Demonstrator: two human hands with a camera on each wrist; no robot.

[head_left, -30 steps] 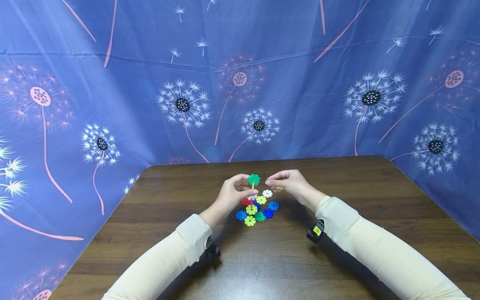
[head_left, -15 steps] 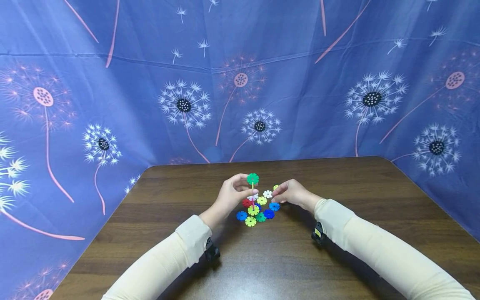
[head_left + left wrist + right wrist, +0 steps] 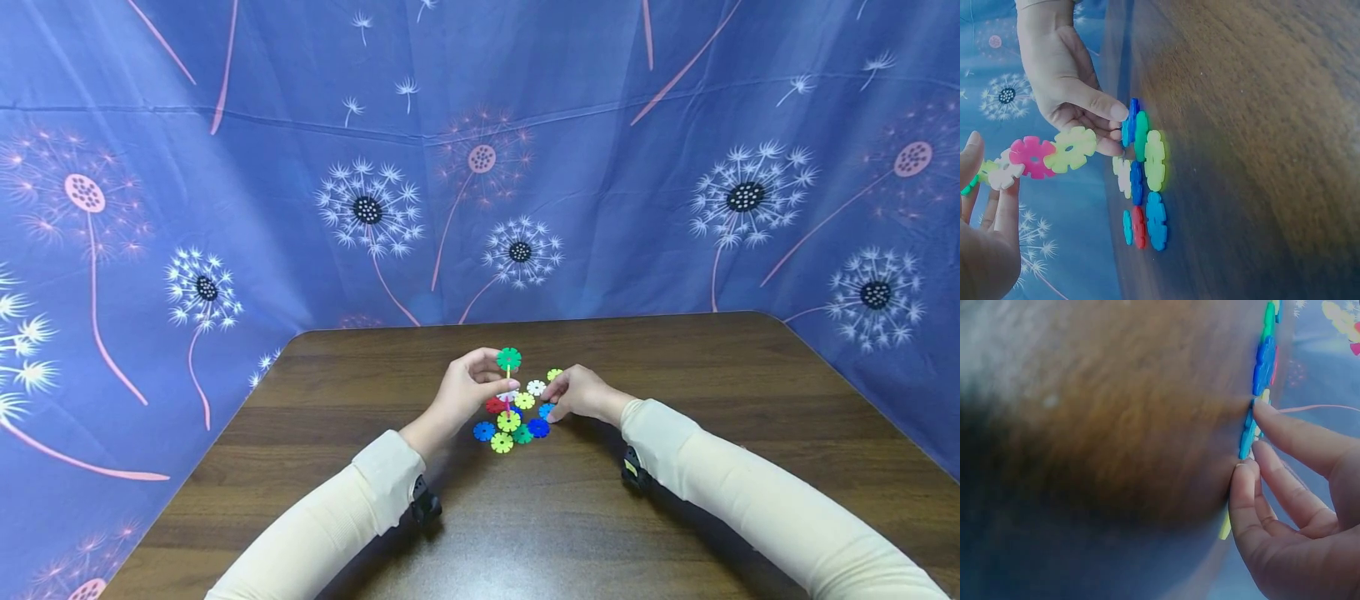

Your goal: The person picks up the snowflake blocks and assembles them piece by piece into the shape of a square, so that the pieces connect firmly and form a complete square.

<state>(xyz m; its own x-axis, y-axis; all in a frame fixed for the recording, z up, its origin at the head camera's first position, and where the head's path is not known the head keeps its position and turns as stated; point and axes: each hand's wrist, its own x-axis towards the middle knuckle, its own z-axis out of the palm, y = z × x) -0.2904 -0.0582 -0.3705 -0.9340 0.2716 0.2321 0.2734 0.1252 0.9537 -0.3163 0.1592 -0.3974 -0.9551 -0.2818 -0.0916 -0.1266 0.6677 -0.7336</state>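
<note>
My left hand (image 3: pixel 459 393) pinches a chain of interlocked plastic flower discs above the table. From the top it runs green (image 3: pixel 508 359), yellow, white, pink (image 3: pixel 1033 157) and yellow (image 3: pixel 1071 150). To its right, my right hand (image 3: pixel 588 393) is down at the tabletop, thumb and fingertips at opposite edges of a light blue flower disc (image 3: pixel 1247 431). The hand partly covers that disc in the head view. Loose flower discs lie close by: a dark blue one (image 3: pixel 538 428), a green one (image 3: pixel 522 434), a white one (image 3: pixel 536 388) and a red one (image 3: pixel 495 405).
More loose discs lie on the brown wooden table (image 3: pixel 360 375), among them a yellow one (image 3: pixel 502 442) at the front, a blue one (image 3: pixel 484 431) at left and a yellow one (image 3: pixel 555 375) beyond my right hand. A blue dandelion-print cloth (image 3: pixel 600 167) hangs behind the table.
My right hand has come down from beside the chain's top to the light blue disc on the table. A yellow disc now shows behind it. My left hand holds the chain almost still.
</note>
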